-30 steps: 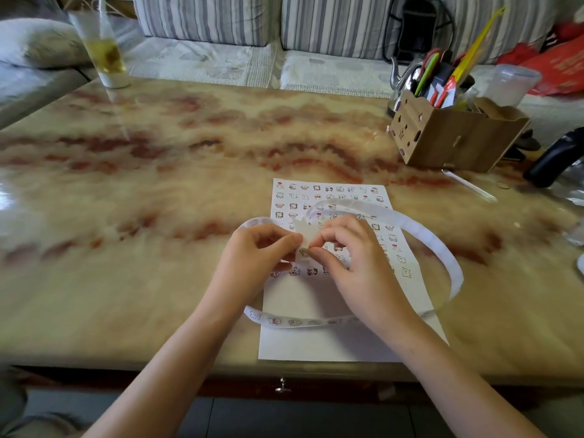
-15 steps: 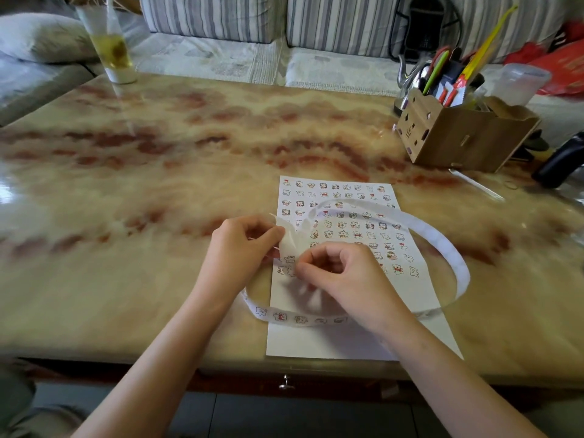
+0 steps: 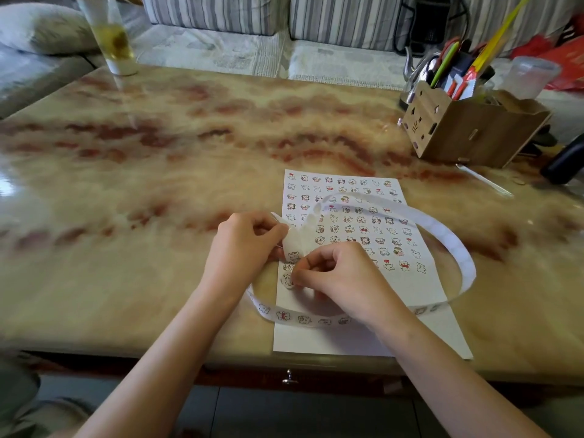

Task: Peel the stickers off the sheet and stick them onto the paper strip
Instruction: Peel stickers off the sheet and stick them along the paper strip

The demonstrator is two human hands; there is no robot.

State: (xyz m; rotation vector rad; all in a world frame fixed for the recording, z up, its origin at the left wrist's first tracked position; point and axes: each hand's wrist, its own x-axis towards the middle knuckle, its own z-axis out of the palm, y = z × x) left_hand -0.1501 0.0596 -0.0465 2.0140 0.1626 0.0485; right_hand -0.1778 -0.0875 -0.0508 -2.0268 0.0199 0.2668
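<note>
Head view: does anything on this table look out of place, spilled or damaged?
Nothing looks spilled or damaged. The one odd thing is the paper strip, which curls in a loose standing loop over the sticker sheet instead of lying flat.

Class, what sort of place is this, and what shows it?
Probably a home living room: striped sofa behind a marble-patterned coffee table, with a drinking glass and wooden pen organiser on it.

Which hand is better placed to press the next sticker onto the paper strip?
Right. The right hand appears to pinch a sticker at its fingertips, just below the paper strip end, which the left hand holds up and so is busy.
</note>
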